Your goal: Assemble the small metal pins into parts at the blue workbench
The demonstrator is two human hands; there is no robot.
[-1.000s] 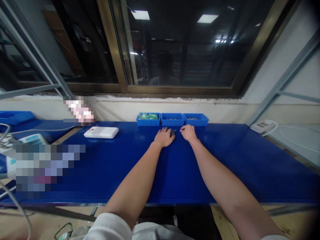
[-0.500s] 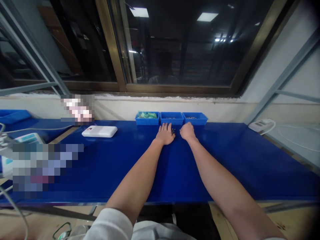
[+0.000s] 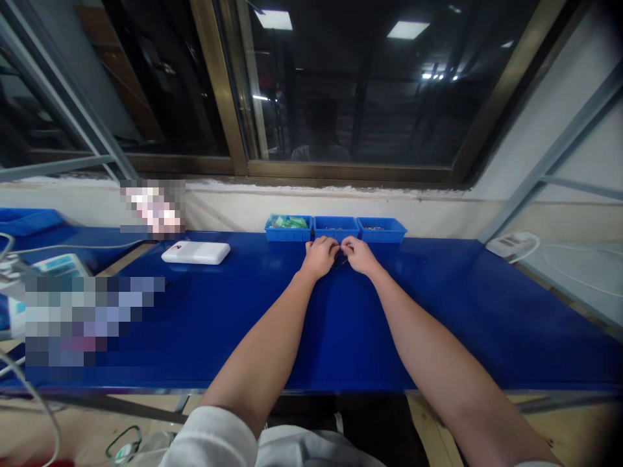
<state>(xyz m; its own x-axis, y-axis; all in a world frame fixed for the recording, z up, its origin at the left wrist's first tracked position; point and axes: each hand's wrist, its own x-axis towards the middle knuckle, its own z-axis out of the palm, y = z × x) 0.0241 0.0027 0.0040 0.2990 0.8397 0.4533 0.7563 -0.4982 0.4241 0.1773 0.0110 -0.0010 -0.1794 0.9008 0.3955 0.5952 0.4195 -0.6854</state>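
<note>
My left hand (image 3: 320, 256) and my right hand (image 3: 359, 255) almost meet over the blue table, close in front of the bins. The fingers of both are curled, their tips near each other. Small dark metal pieces (image 3: 342, 258) show in the gap between them; their kind is too small to make out. Behind the hands stand a blue bin (image 3: 288, 228) with green-and-white packets, a middle blue bin (image 3: 335, 227) with a few small metal parts, and a right blue bin (image 3: 381, 229) with more small metal parts.
A white power bank (image 3: 195, 252) lies on the left of the table (image 3: 233, 324). Farther left are a blurred-out patch, a white device and cables. A white power strip (image 3: 511, 244) with a cord sits at the right by a metal frame post. A window rises behind.
My right hand has moved left, closer to my left hand. The left hand's fingers, spread flat before, are now curled in toward the small metal pieces.
</note>
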